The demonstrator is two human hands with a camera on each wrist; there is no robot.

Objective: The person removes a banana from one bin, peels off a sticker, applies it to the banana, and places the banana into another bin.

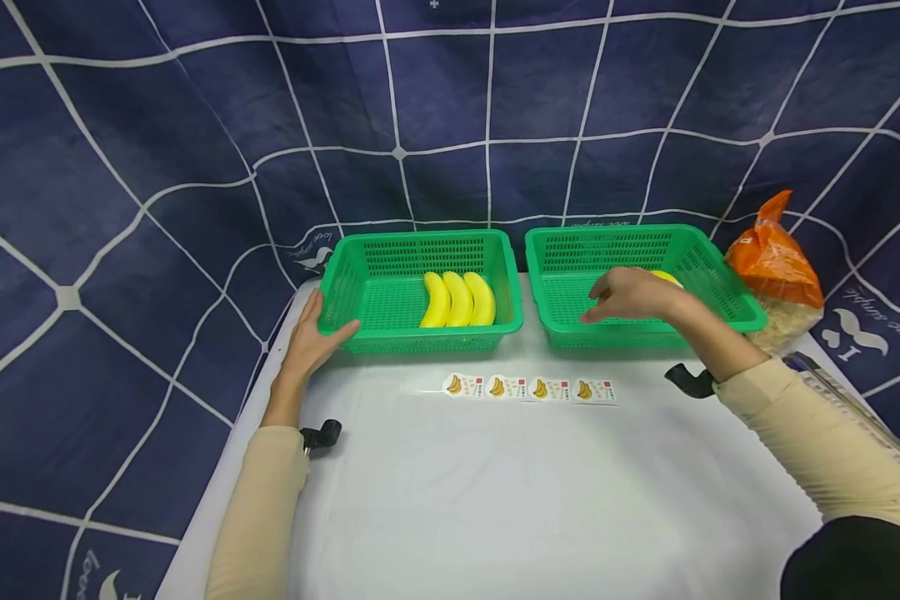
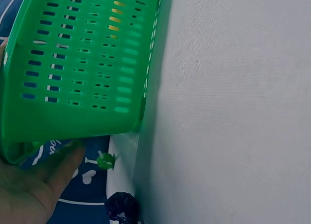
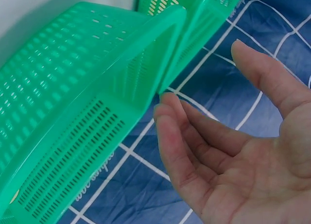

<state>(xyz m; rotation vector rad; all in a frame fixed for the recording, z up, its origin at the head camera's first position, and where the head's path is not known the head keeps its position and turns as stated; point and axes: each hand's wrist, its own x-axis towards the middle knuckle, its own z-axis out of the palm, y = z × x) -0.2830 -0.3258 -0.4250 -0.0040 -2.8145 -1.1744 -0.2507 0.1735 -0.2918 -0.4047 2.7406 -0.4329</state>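
Left hand (image 1: pixel 305 343), fingers extended, beside left basket (image 1: pixel 420 340) | right hand (image 1: pixel 632 293), relaxed, unladen, over right basket (image 1: pixel 600 340) | bananas (image 1: pixel 459 300) inside left basket | I judge: an accidental left-hand push could slide them.

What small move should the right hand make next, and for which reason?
Perhaps lower the right hand toward the yellow item in the right basket: in the head view, the hand appears over that basket and holds nothing, while the item lies there, partly hidden behind it.
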